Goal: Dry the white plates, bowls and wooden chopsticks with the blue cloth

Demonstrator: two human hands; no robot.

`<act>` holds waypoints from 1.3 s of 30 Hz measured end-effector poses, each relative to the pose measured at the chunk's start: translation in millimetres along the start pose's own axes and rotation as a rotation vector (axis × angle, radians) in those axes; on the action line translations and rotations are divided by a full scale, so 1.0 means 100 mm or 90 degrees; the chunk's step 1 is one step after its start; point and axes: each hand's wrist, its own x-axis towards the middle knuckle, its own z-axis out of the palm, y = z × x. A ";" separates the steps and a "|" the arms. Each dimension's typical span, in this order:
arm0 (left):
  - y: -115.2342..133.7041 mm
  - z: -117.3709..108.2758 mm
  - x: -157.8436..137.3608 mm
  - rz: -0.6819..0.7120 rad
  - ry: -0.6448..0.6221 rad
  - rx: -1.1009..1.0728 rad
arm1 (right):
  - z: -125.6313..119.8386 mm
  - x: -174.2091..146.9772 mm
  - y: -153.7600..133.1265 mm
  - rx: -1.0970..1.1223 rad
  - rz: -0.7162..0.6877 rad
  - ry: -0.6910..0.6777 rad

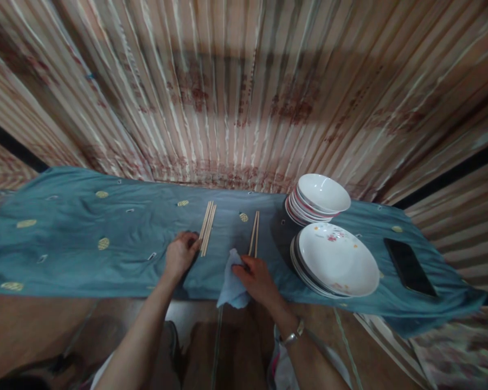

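My left hand (181, 252) rests on the tablecloth with its fingers curled and closed. Its fingertips meet the left side of a row of several wooden chopsticks (207, 230); whether they pinch anything is hidden. In my right hand (259, 279) a light blue cloth (233, 287) is bunched, its lower end hanging at the table's front edge. Just beyond that hand lies a pair of chopsticks (255, 230), close together at the far ends and slightly apart nearer me. A silver bracelet (293, 334) circles my right wrist.
To the right, a stack of white bowls (324, 194) stands behind a stack of flower-patterned plates (337, 260). A black phone (409, 267) lies farther right. A teal cloth (77, 233) with yellow motifs covers the narrow table. Pleated curtains (236, 92) hang right behind it.
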 end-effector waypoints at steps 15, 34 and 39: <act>-0.03 0.04 0.02 -0.046 -0.003 0.031 | 0.07 0.02 0.02 0.005 -0.004 -0.008; 0.69 -0.04 -0.45 -0.162 -0.151 -0.677 | 0.18 0.13 0.09 0.330 0.052 0.120; 0.81 -0.04 -0.57 -0.097 -0.215 -0.757 | 0.24 0.10 0.00 0.461 0.060 0.063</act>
